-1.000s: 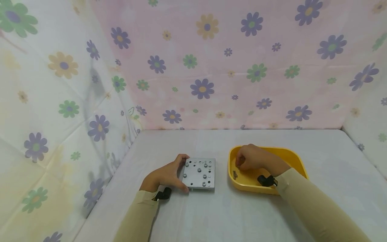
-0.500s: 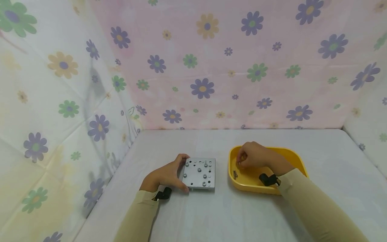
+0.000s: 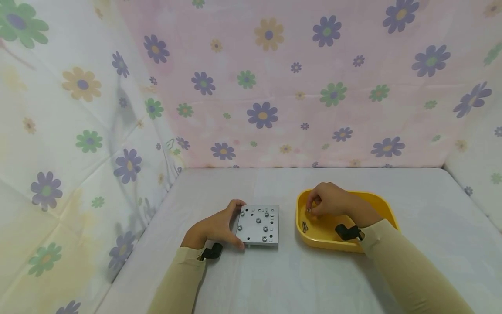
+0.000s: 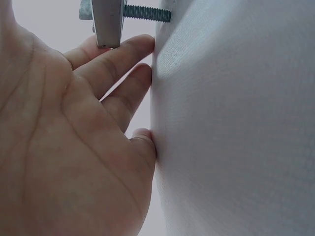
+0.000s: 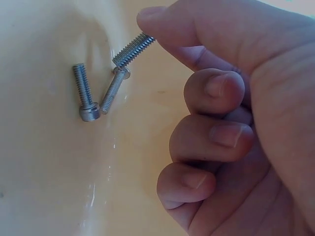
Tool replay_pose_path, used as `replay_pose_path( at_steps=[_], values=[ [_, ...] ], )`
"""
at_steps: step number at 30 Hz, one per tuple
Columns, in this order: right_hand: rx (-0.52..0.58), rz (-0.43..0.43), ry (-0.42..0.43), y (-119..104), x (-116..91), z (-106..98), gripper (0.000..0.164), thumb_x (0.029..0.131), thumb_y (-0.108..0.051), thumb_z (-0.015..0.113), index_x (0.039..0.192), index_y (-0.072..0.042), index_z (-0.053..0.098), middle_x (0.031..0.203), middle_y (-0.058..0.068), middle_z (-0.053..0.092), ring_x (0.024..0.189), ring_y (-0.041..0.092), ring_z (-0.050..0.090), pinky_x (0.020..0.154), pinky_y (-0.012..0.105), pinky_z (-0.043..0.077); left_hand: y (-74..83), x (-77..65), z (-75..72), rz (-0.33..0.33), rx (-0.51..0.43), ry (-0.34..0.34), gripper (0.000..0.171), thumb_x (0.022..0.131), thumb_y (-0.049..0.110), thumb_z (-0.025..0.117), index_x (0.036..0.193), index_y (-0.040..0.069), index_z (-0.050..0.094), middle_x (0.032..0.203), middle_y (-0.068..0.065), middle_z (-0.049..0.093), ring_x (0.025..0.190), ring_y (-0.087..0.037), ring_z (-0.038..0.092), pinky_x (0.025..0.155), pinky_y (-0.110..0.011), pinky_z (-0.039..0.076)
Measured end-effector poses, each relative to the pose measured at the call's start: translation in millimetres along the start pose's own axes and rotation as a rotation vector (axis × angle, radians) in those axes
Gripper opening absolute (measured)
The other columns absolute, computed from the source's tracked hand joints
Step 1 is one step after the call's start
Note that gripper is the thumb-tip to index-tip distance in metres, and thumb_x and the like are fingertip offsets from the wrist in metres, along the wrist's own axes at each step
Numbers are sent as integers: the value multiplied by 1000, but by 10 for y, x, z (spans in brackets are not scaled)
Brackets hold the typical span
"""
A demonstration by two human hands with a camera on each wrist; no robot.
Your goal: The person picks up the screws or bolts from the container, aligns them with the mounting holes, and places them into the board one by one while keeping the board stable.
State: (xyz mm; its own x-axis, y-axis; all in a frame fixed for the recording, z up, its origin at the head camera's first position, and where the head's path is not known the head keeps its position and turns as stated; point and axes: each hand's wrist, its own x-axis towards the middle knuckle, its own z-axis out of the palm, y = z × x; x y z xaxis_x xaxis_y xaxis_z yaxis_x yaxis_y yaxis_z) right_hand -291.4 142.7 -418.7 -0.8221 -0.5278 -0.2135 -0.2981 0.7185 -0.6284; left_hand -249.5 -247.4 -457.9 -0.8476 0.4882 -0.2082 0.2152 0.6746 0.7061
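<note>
In the head view my left hand (image 3: 219, 224) holds the left side of a square silver metal plate (image 3: 252, 231), thumb at the near corner and a finger at the far one. Several socket-head bolts stand in the plate, among open holes. A threaded bolt end (image 4: 147, 13) sticks out below the plate in the left wrist view, and fingertips rest on the table. My right hand (image 3: 329, 201) is inside a yellow tray (image 3: 325, 244). Its thumb and index finger pinch a bolt (image 5: 133, 50), whose head is hidden. Two loose bolts (image 5: 83, 89) lie below it, one socket-headed, at the tray's left side.
The tray stands right of the plate on a white-covered table (image 3: 259, 279). Flower-patterned cloth (image 3: 298, 96) hangs behind the table and along both sides. A small black wrist camera (image 3: 347, 233) sits at the right cuff, another (image 3: 212, 251) at the left.
The right hand has lifted slightly and shifted a little within the tray, its fingertips still pinched together. Left hand and plate stay where they were.
</note>
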Motion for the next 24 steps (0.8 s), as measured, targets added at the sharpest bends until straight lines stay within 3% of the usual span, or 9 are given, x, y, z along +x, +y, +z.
replay_pose_path(
  at_steps=[11, 24],
  values=[
    [17, -38, 42, 3, -37, -24, 9, 86, -14, 79, 95, -17, 79, 63, -2, 45, 60, 15, 44, 55, 25, 36, -18, 6, 1, 1, 6, -2, 124, 54, 40, 102, 151, 24, 26, 156, 1, 43, 148, -17, 36, 127, -49, 23],
    [8, -71, 93, 22, -68, -82, 7, 89, -19, 79, 96, -19, 79, 65, -3, 46, 61, 15, 44, 56, 25, 36, -9, 5, -1, -4, 4, -2, 125, 54, 40, 102, 152, 24, 26, 157, 0, 42, 149, -18, 35, 127, -49, 23]
  ],
)
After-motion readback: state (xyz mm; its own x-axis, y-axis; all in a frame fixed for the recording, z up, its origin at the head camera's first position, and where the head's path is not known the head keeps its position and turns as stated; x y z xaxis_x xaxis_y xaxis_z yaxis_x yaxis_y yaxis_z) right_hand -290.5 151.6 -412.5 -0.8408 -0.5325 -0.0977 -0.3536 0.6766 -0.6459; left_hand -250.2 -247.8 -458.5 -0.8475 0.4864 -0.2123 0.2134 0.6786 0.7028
